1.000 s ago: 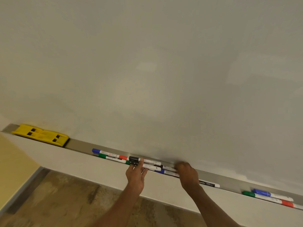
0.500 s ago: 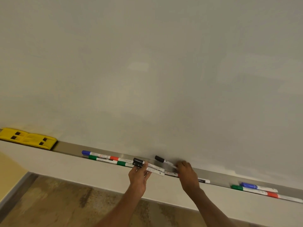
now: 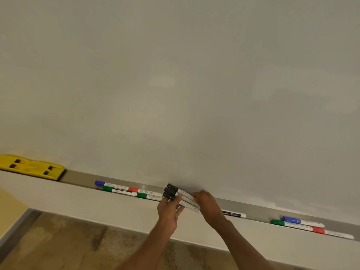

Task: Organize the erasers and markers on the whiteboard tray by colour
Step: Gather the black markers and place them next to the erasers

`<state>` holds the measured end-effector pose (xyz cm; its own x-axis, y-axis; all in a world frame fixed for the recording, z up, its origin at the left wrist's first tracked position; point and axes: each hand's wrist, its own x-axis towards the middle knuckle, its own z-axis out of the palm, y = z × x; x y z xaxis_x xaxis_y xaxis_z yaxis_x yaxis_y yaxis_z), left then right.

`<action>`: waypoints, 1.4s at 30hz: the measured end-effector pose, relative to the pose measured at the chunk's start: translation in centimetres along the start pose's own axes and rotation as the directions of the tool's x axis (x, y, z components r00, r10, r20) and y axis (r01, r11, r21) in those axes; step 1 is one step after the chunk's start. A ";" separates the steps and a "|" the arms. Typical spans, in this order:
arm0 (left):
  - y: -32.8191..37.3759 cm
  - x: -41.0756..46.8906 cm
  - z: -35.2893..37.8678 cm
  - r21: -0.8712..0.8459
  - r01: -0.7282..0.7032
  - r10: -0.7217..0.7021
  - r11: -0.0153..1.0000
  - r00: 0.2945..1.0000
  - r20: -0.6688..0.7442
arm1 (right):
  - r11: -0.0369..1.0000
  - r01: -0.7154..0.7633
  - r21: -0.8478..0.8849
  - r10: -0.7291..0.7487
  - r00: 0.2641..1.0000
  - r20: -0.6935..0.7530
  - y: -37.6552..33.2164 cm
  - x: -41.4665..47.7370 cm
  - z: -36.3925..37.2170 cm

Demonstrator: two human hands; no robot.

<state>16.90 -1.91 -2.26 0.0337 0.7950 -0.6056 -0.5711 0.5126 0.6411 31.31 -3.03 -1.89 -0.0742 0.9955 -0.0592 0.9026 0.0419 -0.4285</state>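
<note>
Three black-capped markers (image 3: 180, 194) fan out just above the whiteboard tray (image 3: 78, 177), pinched between the left hand (image 3: 169, 208) and the right hand (image 3: 207, 203); both hands close on the barrels. A yellow eraser (image 3: 31, 167) rests at the tray's far left; blue, green and red markers (image 3: 126, 190) lie between.

A long grey metal whiteboard tray (image 3: 81, 178) runs along the foot of the board, sloping down to the right in view. At its left end lies a flat yellow plastic eraser (image 3: 32, 167) with dark rectangular slots. Further right lie a blue-capped white marker (image 3: 111, 185), a red-capped marker (image 3: 144, 190) and two green-capped markers (image 3: 118, 190) end to end. Three black-capped white markers (image 3: 175, 191) are bunched together, fanned at the caps and tilted off the tray. Another white marker with black print (image 3: 233, 214) lies on the tray, and near the right end lie a blue-capped marker (image 3: 300, 220), a green-capped marker (image 3: 282, 223) and a red-capped marker (image 3: 331, 232).
</note>
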 end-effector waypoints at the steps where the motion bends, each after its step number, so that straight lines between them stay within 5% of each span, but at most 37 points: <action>1: 0.2 0.0 -0.1 0.008 0.000 0.000 1.000 1.000 -0.004 | 1.000 0.012 0.007 -0.012 1.000 0.003 -0.3 0.2 0.1; 18: 5.3 1.1 -4.2 0.010 -0.020 0.021 1.000 0.998 -0.060 | 0.991 0.101 0.086 -0.102 0.995 0.003 -6.1 3.4 2.2; 21: 6.9 1.8 -5.6 -0.035 -0.028 0.026 0.999 0.998 -0.054 | 0.962 0.038 0.270 -0.033 0.999 -0.026 -7.8 4.2 2.8; 24: 9.0 2.4 -7.1 -0.104 -0.037 0.029 0.994 0.997 -0.074 | 0.846 -0.099 0.523 0.132 0.991 -0.027 -10.2 5.1 3.7; 28: 12.2 3.4 -9.2 -0.176 -0.068 0.053 0.982 0.994 -0.092 | 0.463 -0.249 0.851 0.234 0.960 0.153 -14.7 5.9 5.5; 32: 15.2 4.2 -11.6 -0.202 -0.094 0.070 0.975 0.990 -0.121 | 0.224 -0.185 0.957 0.237 0.963 0.130 -18.9 7.2 7.6; 36: 17.7 4.7 -14.3 -0.237 -0.100 0.061 0.966 0.984 -0.165 | 0.149 -0.104 0.983 0.269 0.961 0.061 -23.0 8.8 9.7; 42: 20.7 5.7 -17.9 -0.177 -0.130 0.091 0.976 0.973 -0.212 | 0.197 -0.091 0.976 0.345 0.938 0.018 -27.2 11.4 12.6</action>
<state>-9.38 7.47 -0.88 -0.1929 0.7514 -0.6311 -0.7068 0.3397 0.6205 0.63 6.09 -2.24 0.2339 0.9471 -0.2198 -0.2294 -0.1660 -0.9591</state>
